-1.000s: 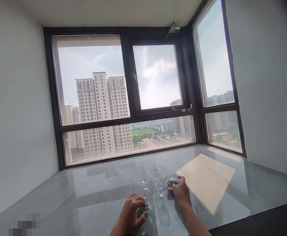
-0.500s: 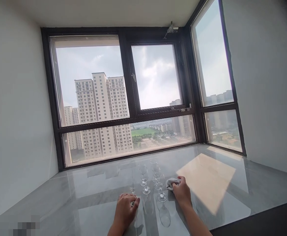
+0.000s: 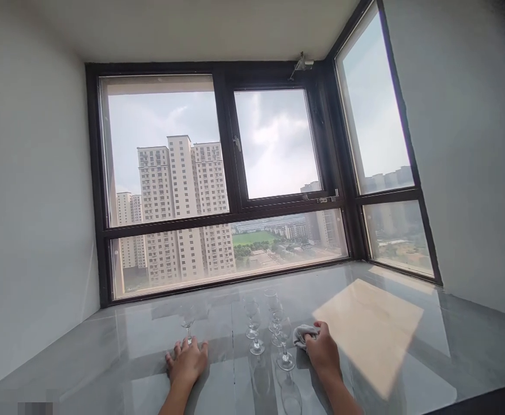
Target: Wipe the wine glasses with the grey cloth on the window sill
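My left hand (image 3: 187, 361) lies low on the glossy grey stone sill (image 3: 118, 340), fingers over the foot of a clear wine glass (image 3: 187, 320); the stem rises between the fingertips. This glass stands alone, to the left of the others. My right hand (image 3: 322, 351) is closed on a small grey cloth (image 3: 303, 332) that rests on the sill. Between my hands stands a cluster of several clear wine glasses (image 3: 256, 328), the nearest glass (image 3: 285, 344) just left of the cloth.
A large dark-framed corner window (image 3: 229, 173) runs along the back and right of the sill, with tower blocks outside. White walls close in on the left and right. A bright sun patch (image 3: 371, 331) lies right of my right hand.
My left hand has slid one wine glass leftwards, away from the cluster. My right hand has stayed on the cloth. The view has tipped down slightly.
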Demonstrator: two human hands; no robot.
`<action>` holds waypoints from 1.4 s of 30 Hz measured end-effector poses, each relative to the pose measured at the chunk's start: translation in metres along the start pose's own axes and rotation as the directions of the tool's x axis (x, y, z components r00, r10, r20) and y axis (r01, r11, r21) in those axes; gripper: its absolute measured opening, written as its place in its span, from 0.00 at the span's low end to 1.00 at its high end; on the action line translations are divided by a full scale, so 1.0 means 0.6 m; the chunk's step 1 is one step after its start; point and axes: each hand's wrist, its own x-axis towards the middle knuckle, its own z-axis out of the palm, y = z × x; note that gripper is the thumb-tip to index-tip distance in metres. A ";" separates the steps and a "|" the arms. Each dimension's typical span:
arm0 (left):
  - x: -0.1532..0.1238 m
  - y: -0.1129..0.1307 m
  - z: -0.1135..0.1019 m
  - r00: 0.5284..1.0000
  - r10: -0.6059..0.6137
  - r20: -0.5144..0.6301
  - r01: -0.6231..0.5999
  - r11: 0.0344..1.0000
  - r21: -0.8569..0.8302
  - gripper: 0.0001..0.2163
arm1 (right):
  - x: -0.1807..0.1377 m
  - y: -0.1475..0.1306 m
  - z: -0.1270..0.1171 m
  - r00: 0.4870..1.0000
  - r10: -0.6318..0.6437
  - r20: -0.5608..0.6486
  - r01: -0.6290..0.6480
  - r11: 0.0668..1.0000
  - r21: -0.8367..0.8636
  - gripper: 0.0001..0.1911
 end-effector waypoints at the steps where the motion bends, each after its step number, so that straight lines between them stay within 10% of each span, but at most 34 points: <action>1: 0.001 0.001 0.001 1.000 -0.015 -0.007 0.016 1.000 0.017 0.29 | -0.001 -0.001 -0.001 1.000 -0.001 -0.001 0.001 1.000 -0.003 0.17; 24: -0.032 0.006 -0.017 0.987 0.112 -0.114 -0.115 0.993 -0.023 0.25 | -0.010 -0.020 -0.017 1.000 0.018 0.022 -0.018 1.000 -0.026 0.17; 32: -0.130 0.085 -0.032 0.672 0.738 -0.064 -0.721 0.633 -0.282 0.22 | -0.008 -0.022 -0.014 0.998 0.049 0.028 -0.048 0.998 -0.035 0.17; 42: -0.148 0.113 -0.027 0.566 0.810 0.152 -0.764 0.585 -0.272 0.27 | -0.009 -0.019 -0.014 1.000 0.012 0.011 -0.011 0.999 -0.038 0.16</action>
